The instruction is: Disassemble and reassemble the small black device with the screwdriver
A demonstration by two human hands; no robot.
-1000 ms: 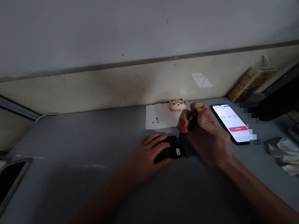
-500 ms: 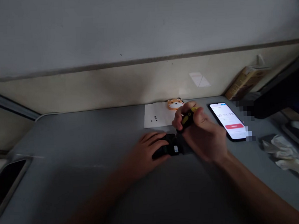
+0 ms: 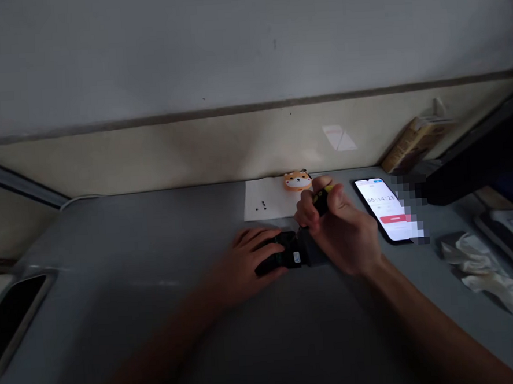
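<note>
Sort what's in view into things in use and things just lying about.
In use:
- black device, under the left hand
- black-and-yellow tool, in the right hand
- probably the dark bits on the paper

Seemingly lying about:
- orange case
- lit phone
- crumpled tissue
- box

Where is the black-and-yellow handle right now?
Right of centre in the head view, the handle is gripped in the right hand, higher in the picture and further right than the black device under the left hand.
</note>
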